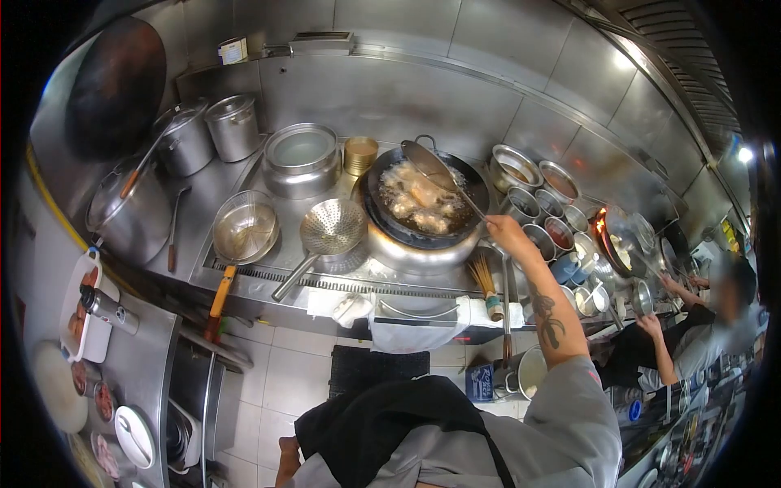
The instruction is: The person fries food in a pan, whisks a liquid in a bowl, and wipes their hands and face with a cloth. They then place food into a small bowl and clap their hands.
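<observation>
My right hand is closed around the handle of a ladle. The ladle's dark, wide bowl is over the far side of a black wok. In the wok, pale golden pieces of food fry in bubbling oil, partly covered by the ladle. My left hand hangs low by my side, beside the black apron. It is away from the stove, and its fingers are mostly hidden.
Left of the wok lie a perforated strainer and a wire-mesh skimmer. Several seasoning pots stand on the right. Farther right, a co-worker stands near a flaming wok. A bamboo brush leans at the stove's front edge.
</observation>
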Tool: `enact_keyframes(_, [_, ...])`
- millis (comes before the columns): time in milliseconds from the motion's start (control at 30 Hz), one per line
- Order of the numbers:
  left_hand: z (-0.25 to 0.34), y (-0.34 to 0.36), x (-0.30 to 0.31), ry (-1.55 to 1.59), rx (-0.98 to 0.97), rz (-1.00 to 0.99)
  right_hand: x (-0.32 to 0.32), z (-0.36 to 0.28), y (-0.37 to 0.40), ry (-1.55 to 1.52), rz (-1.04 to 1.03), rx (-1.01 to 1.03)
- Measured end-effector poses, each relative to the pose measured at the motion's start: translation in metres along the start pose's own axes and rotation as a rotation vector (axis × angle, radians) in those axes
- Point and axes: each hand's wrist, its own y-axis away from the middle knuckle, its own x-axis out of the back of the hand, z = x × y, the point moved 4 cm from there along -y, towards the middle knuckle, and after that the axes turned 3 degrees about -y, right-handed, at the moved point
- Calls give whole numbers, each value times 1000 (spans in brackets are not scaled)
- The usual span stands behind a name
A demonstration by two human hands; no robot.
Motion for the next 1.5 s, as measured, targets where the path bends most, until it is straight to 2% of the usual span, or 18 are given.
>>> enact_keyframes(67, [1, -1, -1, 14, 6, -2, -2, -13, 1, 77, -31, -5])
enact_keyframes(167, [0, 1, 1, 24, 5, 1, -14, 0, -11, 137, 26, 72])
enact_keyframes(467, [-14, 6, -9, 73, 30, -3, -16, 11, -38, 106, -10, -57])
enact_keyframes(567, [-16, 9, -11, 89, 40, -4, -21, 36, -49, 172, 44, 91])
enact_keyframes(667, [-16, 10, -11, 95, 46, -7, -1, 3, -36, 95, -116, -139])
enact_keyframes(767, [-15, 8, -13, 97, 46, -11, 8, -1, -35, 32, -103, -229])
enact_keyframes(867, [-13, 6, -12, 95, 42, -15, 10, 12, -43, 48, -178, -263])
enact_keyframes(1067, [-1, -1, -8, 79, 23, -25, 25, 15, -41, -12, -181, -342])
enact_keyframes(1267, [5, -5, -7, 65, 4, -35, 32, 4, -36, 1, -208, -340])
enact_keyframes(1367, [5, -4, -7, 279, 39, -4, 37, 5, -33, -77, -205, -362])
enact_keyframes(1467, [8, -4, -7, 89, -35, -10, 42, -3, -28, -34, -195, -250])
enact_keyframes(1500, [8, -1, -6, 129, -6, 13, 45, -11, -22, -31, -164, -247])
